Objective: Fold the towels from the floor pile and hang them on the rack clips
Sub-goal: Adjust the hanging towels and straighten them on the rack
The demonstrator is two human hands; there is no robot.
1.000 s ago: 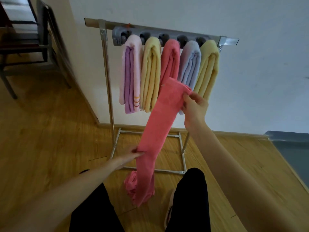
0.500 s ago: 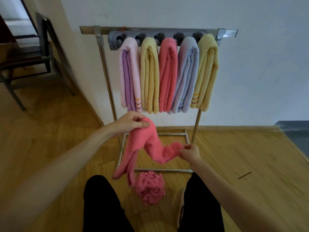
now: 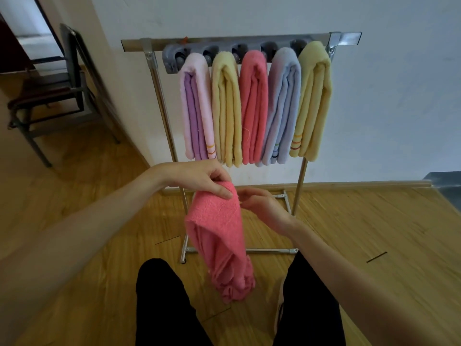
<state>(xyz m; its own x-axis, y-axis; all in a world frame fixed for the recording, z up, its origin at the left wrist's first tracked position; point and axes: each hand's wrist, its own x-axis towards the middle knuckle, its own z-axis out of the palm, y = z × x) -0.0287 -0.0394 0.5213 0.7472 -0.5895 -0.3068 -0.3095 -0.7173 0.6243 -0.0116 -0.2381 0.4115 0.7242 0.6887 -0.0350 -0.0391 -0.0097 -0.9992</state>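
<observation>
A coral-pink towel [image 3: 219, 236] hangs folded in front of me, its bunched lower end near the floor between my legs. My left hand [image 3: 199, 179] grips its top fold, thumb pressed on the front. Just right of the fold is my right hand [image 3: 262, 206], its loosely curled fingertips at the towel's edge. Behind stands the metal rack [image 3: 249, 42] with a grey clip strip [image 3: 172, 61]. Five folded towels hang from it: lilac-pink [image 3: 197, 108], yellow [image 3: 227, 108], coral [image 3: 253, 108], pale blue [image 3: 282, 108] and yellow [image 3: 313, 101].
The rack's base frame [image 3: 272, 250] lies on the wooden floor just ahead of my black-trousered legs. A dark metal chair [image 3: 50, 91] stands at the left by a wall corner. A white wall is close behind the rack.
My right hand has brought the towel's end up to my left hand. The towel, earlier stretched between both hands, now hangs doubled from the left hand's grip.
</observation>
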